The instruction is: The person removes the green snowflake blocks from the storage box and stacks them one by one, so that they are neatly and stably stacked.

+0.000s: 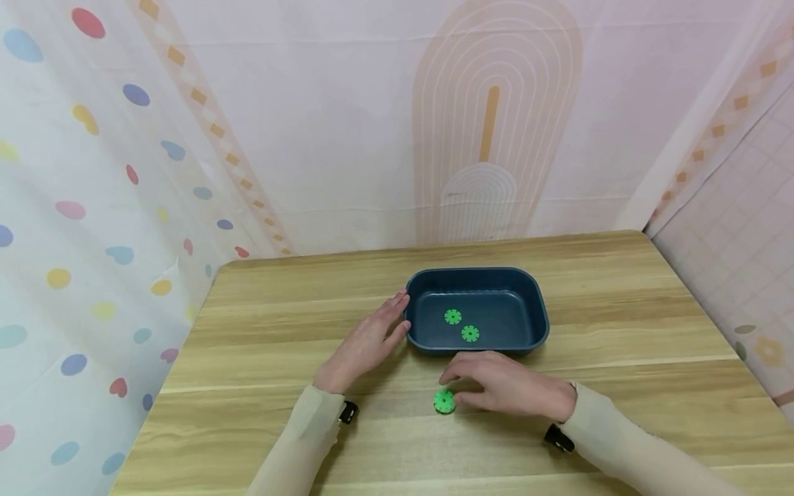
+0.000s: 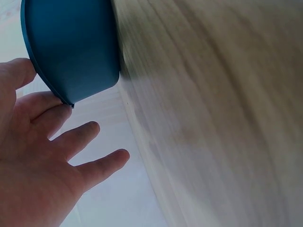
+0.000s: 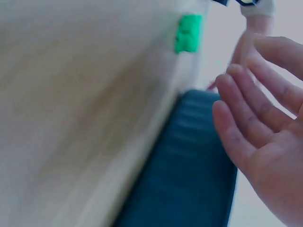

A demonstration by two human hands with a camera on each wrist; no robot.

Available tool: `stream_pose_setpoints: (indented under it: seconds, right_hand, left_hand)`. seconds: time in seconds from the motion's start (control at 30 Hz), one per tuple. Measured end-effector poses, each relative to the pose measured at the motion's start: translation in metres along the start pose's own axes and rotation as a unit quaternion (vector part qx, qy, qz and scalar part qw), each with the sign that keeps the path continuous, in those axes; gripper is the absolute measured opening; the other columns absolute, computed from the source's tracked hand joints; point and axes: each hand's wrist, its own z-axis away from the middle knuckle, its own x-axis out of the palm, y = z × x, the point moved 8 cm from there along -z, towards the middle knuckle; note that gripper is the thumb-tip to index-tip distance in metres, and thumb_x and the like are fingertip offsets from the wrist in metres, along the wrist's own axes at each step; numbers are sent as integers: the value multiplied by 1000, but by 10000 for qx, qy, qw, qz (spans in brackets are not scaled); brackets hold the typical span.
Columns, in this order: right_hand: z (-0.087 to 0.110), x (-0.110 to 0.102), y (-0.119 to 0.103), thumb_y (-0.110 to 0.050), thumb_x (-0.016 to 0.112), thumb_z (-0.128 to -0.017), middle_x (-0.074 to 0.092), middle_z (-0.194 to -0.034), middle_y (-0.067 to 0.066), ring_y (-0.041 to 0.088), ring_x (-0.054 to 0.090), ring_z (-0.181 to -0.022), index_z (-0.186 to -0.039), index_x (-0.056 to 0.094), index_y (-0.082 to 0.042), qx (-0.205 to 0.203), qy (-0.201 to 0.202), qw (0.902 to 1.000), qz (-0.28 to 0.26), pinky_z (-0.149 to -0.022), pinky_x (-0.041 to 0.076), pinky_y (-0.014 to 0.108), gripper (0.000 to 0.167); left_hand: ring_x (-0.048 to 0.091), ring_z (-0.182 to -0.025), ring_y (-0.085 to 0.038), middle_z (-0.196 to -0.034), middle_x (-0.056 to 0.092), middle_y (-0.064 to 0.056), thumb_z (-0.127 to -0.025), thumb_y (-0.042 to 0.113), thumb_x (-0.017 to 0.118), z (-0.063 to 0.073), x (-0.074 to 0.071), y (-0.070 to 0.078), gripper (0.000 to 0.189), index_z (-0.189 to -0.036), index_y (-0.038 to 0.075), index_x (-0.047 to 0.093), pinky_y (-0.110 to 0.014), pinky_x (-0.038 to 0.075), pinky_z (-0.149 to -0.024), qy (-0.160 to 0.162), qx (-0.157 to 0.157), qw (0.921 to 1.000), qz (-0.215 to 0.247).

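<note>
A dark blue rectangular tray stands on the table, with two green notched discs lying flat inside it. My left hand touches the tray's left side, its fingertips at the rim and its fingers spread in the left wrist view. In front of the tray, a small green piece of the same notched shape lies on the wood; the right wrist view shows it as a thick green block, perhaps stacked discs. My right hand hovers just right of it, fingers loosely bent and holding nothing.
The wooden table has its back edge against a patterned cloth backdrop. Dotted cloth hangs on the left side. Each wrist carries a black strap device, such as the right one.
</note>
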Motion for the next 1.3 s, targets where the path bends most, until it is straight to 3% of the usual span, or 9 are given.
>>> stream_pose_setpoints:
  seconds: [0.2, 0.53, 0.67, 0.87, 1.07, 1.3]
  right_hand:
    - [7, -27, -1, -14, 74, -98, 72, -117, -6, 10, 67, -107, -120, 74, -14, -307, 689, 9971, 38, -94, 57, 33, 22]
    - [15, -56, 14, -20, 73, -99, 72, -111, -6, 13, 67, -102, -116, 76, -17, -265, 1467, 9885, -237, -86, 59, 42, 18]
    - [16, -63, 26, -18, 75, -97, 73, -110, -5, 18, 68, -100, -115, 76, -20, -66, 1691, 9849, -358, -84, 59, 42, 18]
    - [15, -65, 43, -16, 75, -97, 73, -112, 2, 25, 67, -102, -117, 76, -13, 283, 1690, 9836, -555, -86, 58, 43, 21]
    - [11, -69, 51, -13, 78, -95, 72, -115, 0, 28, 65, -105, -119, 75, -9, 358, 1667, 9847, -353, -90, 57, 45, 25]
    - [2, -69, 63, -13, 78, -94, 70, -118, -3, 23, 63, -110, -120, 75, -9, 522, 1264, 9904, -188, -95, 55, 48, 27]
  left_hand:
    - [30, -154, -31, -169, 26, -5, -112, 35, 48, 0, -1, 0, 58, -162, 8, 33, -55, 31, -121, 3, -27, 10000, -68]
    - [31, -153, -32, -169, 26, -5, -111, 34, 49, 1, -2, 0, 58, -162, 8, 34, -57, 31, -121, 11, -19, 10000, -39]
    - [31, -153, -33, -169, 27, -6, -111, 34, 49, 1, -1, 0, 58, -161, 7, 35, -57, 31, -120, 14, -10, 10000, -62]
    - [30, -153, -33, -169, 27, -6, -112, 35, 48, 0, 0, 1, 58, -161, 7, 35, -60, 31, -120, -21, -22, 10000, -86]
    - [30, -154, -32, -169, 26, -6, -112, 33, 48, 1, 0, 0, 58, -161, 8, 35, -58, 31, -120, -17, -44, 10000, -49]
    - [30, -154, -33, -169, 27, -7, -111, 32, 49, 1, -2, 2, 58, -161, 7, 34, -54, 30, -122, -7, -30, 10000, -22]
